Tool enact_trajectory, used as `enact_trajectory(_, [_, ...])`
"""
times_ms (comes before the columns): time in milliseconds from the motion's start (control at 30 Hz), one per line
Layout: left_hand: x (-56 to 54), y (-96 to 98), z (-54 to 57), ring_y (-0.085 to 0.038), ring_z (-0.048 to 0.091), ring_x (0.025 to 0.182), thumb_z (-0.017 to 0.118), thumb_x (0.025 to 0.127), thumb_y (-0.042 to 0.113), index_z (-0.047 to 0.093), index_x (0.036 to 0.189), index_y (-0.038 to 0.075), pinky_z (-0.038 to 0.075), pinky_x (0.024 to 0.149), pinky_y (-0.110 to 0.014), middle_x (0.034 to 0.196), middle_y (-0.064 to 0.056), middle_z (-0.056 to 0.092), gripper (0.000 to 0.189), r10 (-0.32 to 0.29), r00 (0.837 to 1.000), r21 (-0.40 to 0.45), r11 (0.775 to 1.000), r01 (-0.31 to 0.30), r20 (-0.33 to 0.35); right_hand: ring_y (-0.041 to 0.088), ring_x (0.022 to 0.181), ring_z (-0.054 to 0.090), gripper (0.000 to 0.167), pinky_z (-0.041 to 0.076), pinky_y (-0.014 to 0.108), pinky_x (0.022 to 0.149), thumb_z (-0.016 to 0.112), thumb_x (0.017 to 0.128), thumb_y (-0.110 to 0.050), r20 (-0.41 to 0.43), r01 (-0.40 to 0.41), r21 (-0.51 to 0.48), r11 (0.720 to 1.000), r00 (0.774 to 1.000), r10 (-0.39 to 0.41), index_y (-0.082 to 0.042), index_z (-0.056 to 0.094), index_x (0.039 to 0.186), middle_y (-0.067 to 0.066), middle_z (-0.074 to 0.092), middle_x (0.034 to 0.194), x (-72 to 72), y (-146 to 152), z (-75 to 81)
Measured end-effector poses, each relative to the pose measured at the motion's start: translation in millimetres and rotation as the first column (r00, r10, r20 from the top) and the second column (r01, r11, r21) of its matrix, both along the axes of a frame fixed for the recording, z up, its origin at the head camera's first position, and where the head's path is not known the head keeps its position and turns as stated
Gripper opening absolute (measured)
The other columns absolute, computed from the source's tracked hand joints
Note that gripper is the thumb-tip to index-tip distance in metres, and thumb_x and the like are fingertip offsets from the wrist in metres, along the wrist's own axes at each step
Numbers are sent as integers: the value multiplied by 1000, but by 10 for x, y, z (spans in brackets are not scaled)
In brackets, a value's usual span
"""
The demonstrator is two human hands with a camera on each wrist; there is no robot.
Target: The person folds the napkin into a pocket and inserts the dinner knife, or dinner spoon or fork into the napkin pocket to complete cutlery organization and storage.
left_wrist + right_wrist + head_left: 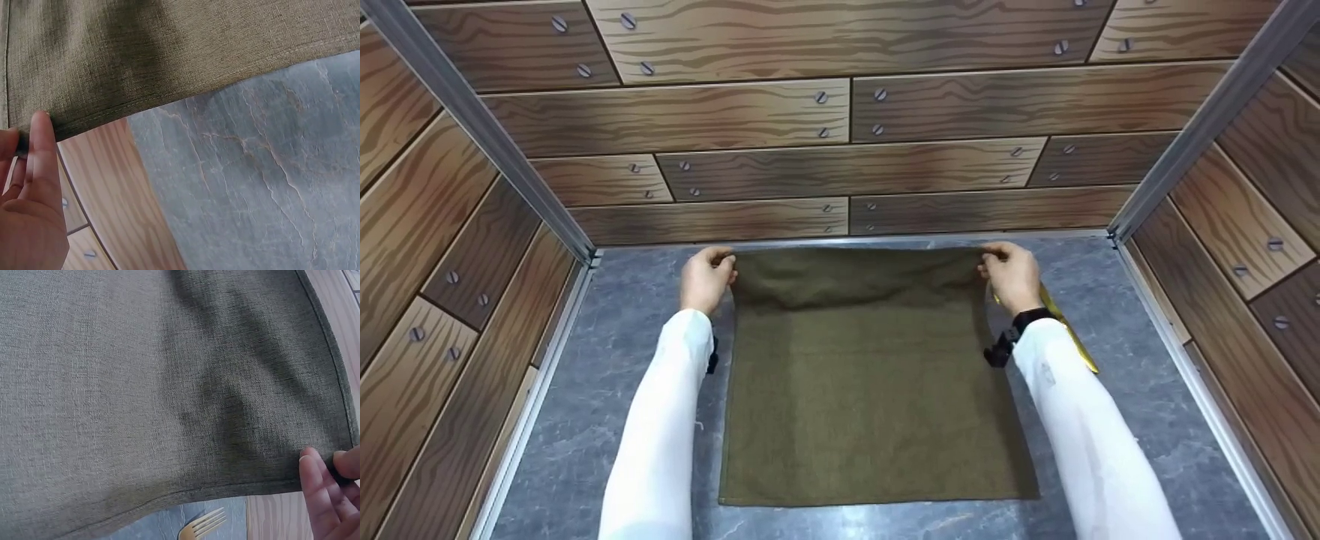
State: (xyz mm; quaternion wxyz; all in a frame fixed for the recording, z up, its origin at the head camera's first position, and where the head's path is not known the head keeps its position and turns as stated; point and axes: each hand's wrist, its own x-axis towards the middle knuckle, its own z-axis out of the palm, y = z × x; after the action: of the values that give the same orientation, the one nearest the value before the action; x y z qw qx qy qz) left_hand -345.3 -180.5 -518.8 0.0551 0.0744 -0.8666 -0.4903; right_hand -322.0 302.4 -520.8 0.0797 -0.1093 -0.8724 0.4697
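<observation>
An olive-green cloth [870, 397] with stitched hems lies spread over the grey marbled surface, its far part lifted. My left hand [708, 279] pinches the far left corner between thumb and fingers; the left wrist view shows that hand [34, 191] at the hem. At the far right corner my right hand [1011, 276] pinches the cloth the same way, seen close in the right wrist view, where the hand [332, 495] sits at the corner. Soft folds run across the lifted part. A gold fork [205, 523] lies under the right edge, its tines showing.
Wood-plank-patterned panels [750, 169] stand at the back and both sides, joined by grey metal posts [502, 150]. Beside my right wrist a gold strip [1076, 341] shows past the forearm. The marbled surface [585, 420] extends left and right of the cloth.
</observation>
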Motion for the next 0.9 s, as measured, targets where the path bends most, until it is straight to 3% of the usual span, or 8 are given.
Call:
enact_trajectory(100, [-19, 3, 9, -24, 73, 93, 58, 101, 17, 69, 123, 5, 59, 76, -28, 111, -15, 72, 28, -5, 1000, -19, 1000, 6, 19, 31, 101, 71, 29, 55, 20, 71, 55, 102, -16, 16, -4, 13, 1000, 1000, 4, -4, 69, 125, 19, 71, 115, -29, 7, 23])
enact_trajectory(300, [-60, 6, 34, -26, 70, 100, 56, 102, 18, 69, 122, 4, 56, 87, -37, 112, -15, 72, 28, 17, 1000, -74, 997, -15, 26, 31, 111, 67, 35, 56, 37, 90, 55, 103, -21, 63, -31, 21, 999, 998, 30, -4, 65, 131, 20, 67, 125, -45, 45, 81])
enact_trajectory(500, [-100, 16, 82, -28, 66, 106, 56, 101, 16, 70, 120, 2, 51, 94, -41, 115, -15, 72, 27, 31, 1000, -133, 991, -31, -8, 31, 111, 64, 36, 52, 36, 88, 52, 105, -22, 57, -59, 19, 998, 997, 58, -4, 63, 134, 19, 64, 130, -53, 79, 89])
enact_trajectory(733, [-144, -2, 119, -27, 63, 114, 54, 102, 14, 69, 122, 1, 50, 99, -40, 123, -15, 69, 28, 42, 998, -45, 998, -44, -49, 28, 121, 59, 30, 48, 40, 101, 54, 102, -13, -53, -53, 14, 999, 997, 53, -1, 68, 126, 18, 65, 131, -134, 60, 85])
enact_trajectory(900, [-172, -13, 207, -26, 62, 115, 54, 102, 13, 69, 121, 2, 49, 100, -38, 123, -14, 68, 27, 60, 994, 9, 998, -60, -87, 25, 120, 59, 28, 49, 31, 99, 54, 102, -10, -129, -43, -50, 998, 991, 37, -2, 68, 125, 15, 65, 131, -166, 29, 139])
